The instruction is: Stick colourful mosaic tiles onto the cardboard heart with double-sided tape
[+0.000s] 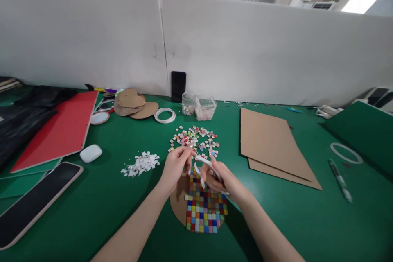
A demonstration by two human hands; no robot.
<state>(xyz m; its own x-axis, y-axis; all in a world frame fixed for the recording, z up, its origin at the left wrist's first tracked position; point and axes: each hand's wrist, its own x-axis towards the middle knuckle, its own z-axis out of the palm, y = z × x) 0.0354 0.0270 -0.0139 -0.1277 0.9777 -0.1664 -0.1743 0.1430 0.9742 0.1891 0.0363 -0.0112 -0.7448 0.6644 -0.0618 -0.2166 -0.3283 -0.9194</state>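
Note:
My right hand (pixel 222 176) is closed around a pair of white-handled scissors (pixel 202 163). My left hand (pixel 176 166) is held in a pinch at the scissors' far end; what sits between its fingertips is too small to make out. Below both hands lies a round cardboard disc (pixel 178 200), much of it covered by rows of colourful square mosaic tiles (pixel 204 215). The disc's left part is bare cardboard, and my hands hide its upper edge. Just beyond my fingers, loose mosaic tiles (pixel 210 141) are scattered on the green table.
White paper bits (pixel 143 164) form a pile on the left, near a white case (pixel 91 153) and a large phone (pixel 37 204). Behind stand clear containers (pixel 205 108), a tape roll (pixel 165 115) and an upright phone (pixel 178 86). Cardboard sheets (pixel 270 143) and a pen (pixel 340 180) lie right.

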